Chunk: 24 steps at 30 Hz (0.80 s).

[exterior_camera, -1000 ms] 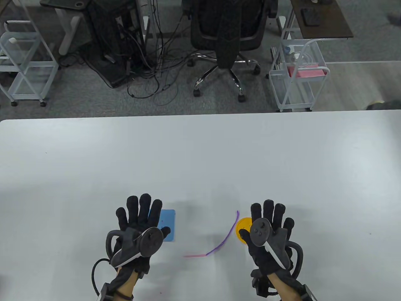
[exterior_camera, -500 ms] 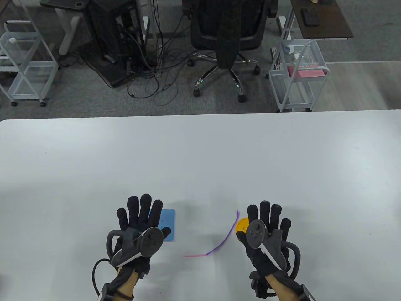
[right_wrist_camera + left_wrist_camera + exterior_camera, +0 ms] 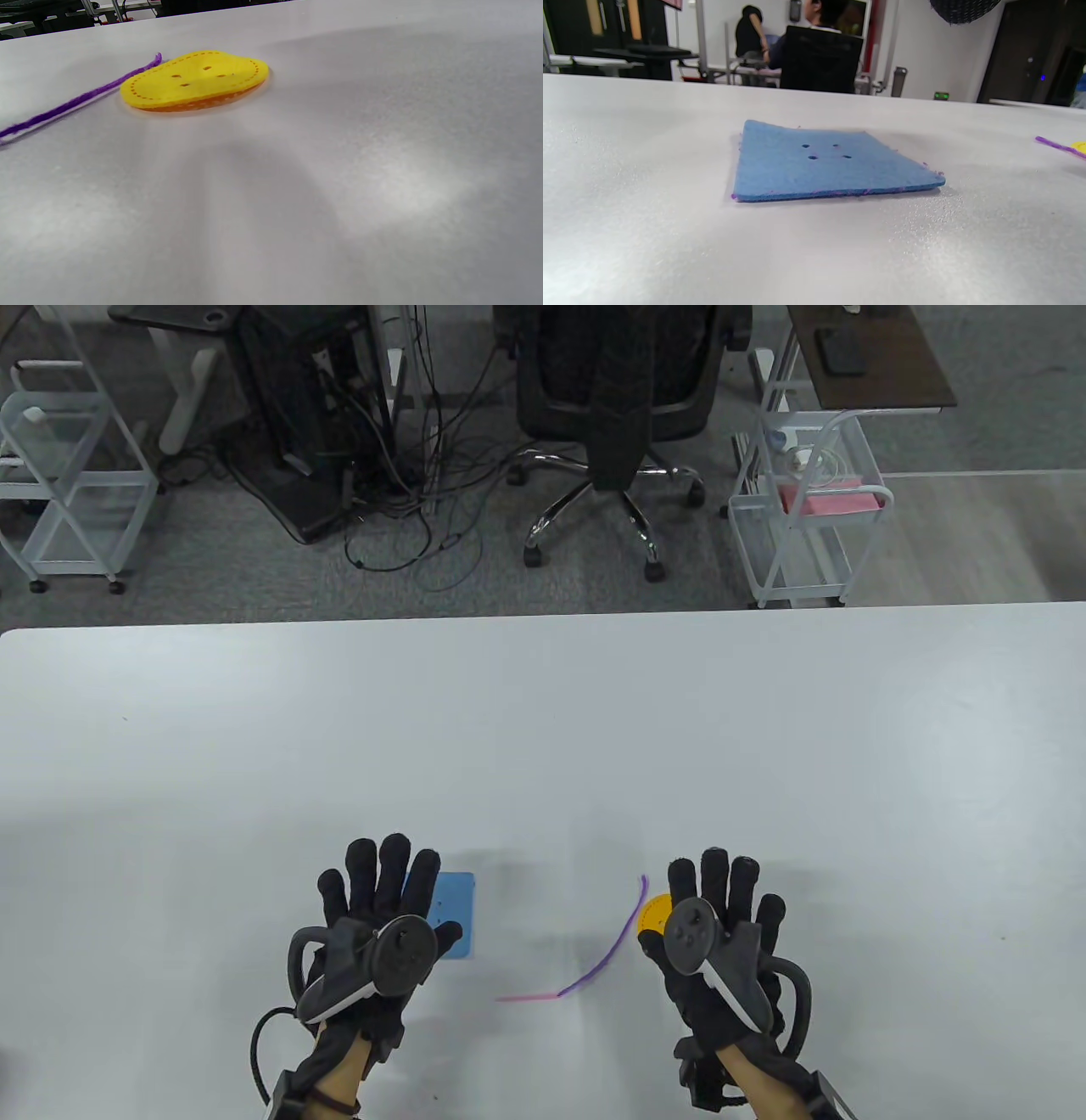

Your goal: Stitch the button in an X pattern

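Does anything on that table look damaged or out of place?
Nothing much. The blue felt has purple fuzz along its edges, and the yellow button curls up slightly instead of lying flat. The purple thread lies loose between them, not through any hole.

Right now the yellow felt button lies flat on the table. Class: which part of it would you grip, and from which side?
Pinch the yellow button at its near rim, which probably suits best: in the right wrist view that edge curls slightly off the table. Come in low with the right hand, away from the purple thread along its left side.
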Available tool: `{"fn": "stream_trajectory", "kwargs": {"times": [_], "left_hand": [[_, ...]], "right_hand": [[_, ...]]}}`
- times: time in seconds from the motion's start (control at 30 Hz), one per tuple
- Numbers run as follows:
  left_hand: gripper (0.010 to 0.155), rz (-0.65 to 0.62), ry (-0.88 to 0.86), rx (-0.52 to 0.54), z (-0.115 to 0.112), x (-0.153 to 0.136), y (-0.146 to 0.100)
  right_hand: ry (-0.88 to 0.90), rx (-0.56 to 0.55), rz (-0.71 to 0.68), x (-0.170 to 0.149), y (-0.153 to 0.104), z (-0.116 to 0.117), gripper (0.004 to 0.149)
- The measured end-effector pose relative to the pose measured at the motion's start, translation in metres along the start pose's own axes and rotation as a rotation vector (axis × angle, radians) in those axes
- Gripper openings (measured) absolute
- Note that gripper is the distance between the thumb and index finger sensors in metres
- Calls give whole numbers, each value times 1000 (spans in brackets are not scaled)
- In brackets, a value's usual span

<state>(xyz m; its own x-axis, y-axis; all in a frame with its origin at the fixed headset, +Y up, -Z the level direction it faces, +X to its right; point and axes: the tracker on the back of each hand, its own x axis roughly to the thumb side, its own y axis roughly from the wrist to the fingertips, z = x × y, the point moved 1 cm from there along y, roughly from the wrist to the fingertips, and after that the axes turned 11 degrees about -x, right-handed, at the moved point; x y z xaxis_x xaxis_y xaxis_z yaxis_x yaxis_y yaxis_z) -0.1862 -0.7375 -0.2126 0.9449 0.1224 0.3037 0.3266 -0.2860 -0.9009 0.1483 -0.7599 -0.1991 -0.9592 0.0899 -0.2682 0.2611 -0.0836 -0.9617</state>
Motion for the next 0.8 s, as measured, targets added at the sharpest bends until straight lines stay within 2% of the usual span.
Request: {"fn": "stream_trajectory", "kwargs": {"times": [0.27,0.5,0.63,0.8], "left_hand": [[77,45,-42,-13,-3,-14,3],[79,36,-22,-47,2,-17,13],[80,-27,21,-123,9,-18,25],[87,-91,47,-326,10,-20,44]], "right_hand": [[34,8,-6,-2,2,-2,79],[44,13,-10,-3,3,-2,79],[55,13,-6,-4,4,-2,79],[57,23,0,-5,4,-3,79]]}}
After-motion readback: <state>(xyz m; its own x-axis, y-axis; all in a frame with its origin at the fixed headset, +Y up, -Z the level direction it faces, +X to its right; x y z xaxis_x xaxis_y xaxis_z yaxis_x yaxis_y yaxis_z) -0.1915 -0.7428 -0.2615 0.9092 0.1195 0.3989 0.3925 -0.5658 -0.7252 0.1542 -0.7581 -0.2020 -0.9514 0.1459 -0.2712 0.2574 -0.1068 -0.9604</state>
